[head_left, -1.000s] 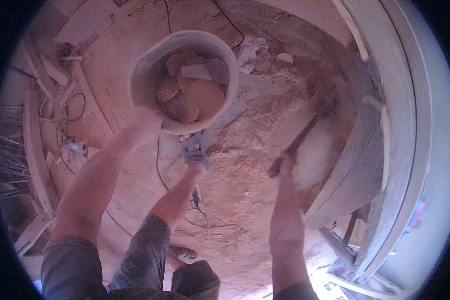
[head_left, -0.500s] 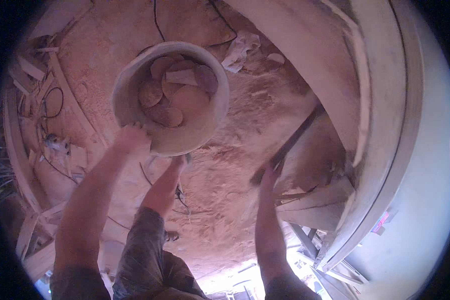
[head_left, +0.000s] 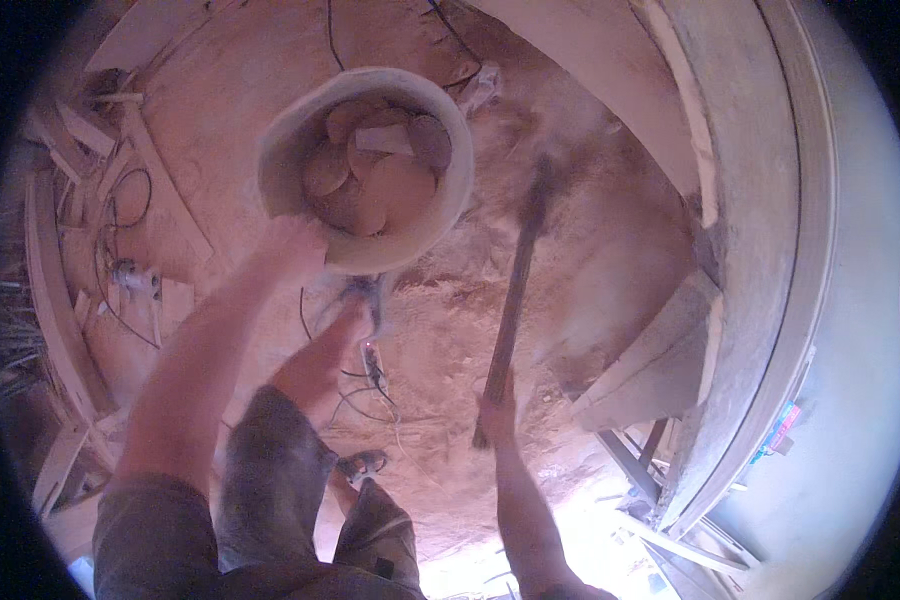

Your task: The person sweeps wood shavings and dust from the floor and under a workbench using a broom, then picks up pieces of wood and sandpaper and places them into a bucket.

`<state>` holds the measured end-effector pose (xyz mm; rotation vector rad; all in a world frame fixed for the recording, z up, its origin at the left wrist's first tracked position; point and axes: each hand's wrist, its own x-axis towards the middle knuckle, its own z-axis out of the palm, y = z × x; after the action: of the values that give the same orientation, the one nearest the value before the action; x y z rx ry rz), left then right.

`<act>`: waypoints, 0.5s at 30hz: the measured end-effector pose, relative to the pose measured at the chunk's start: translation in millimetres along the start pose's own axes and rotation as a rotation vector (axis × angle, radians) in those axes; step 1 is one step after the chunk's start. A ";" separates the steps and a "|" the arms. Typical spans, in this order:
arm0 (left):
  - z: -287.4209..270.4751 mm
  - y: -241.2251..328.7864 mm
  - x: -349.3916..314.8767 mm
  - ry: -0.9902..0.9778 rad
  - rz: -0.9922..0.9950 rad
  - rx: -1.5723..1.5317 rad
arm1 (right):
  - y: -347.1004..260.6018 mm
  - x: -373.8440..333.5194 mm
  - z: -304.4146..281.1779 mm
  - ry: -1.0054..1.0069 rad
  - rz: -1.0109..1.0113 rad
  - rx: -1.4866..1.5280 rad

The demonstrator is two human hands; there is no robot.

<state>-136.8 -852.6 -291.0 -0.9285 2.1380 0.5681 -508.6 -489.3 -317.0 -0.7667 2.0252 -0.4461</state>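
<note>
A: Starting at the long dark tool (head_left: 513, 300): where is it lying, taking the bucket (head_left: 400, 248) as landmark?

B: Right of the bucket, clear of its rim. The long axis is running steeply, leaning slightly right at the far end. That end is sitting beyond the bucket's right flank, and the near end is reaching below the bucket, toward the wearer. The far end is blurring; whether it is touching the floor (head_left: 440, 360), I cannot tell.

A: Nearer hand?

B: The right hand (head_left: 497, 405). It is wrapping the tool near its lower end, below and right of the bucket. The left hand (head_left: 295, 240) is gripping the bucket's near-left rim, so the bucket is lying between it and the tool's far end. The hands are working well apart.

A: Contents?

B: Flat rounded pieces (head_left: 400, 185) are overlapping inside the bucket, a pale rectangular piece (head_left: 384, 139) lying among them.

A: Farther out?

B: A timber strip (head_left: 170, 185) is lying left of the bucket, a cable (head_left: 331, 30) is running beyond it, and a curved pale structure (head_left: 755, 250) is arching far to its right.
</note>
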 end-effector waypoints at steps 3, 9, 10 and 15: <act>-5.9 -0.9 9.6 -0.039 0.001 0.000 | -24.2 -137.1 -29.6 -0.099 0.380 0.091; -15.7 -1.1 -8.0 -0.027 0.063 -0.048 | -50.2 -49.8 -16.4 0.213 0.392 0.497; -28.0 3.3 -3.6 -0.021 0.099 -0.068 | 5.2 35.3 -33.8 0.260 0.073 0.463; 5.5 2.8 2.0 0.033 0.104 -0.193 | -143.0 323.6 -87.4 0.247 0.029 0.283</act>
<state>-137.4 -848.2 -295.8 -0.9394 2.1987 0.8283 -664.3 -810.5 -390.1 -0.5274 2.1343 -0.8246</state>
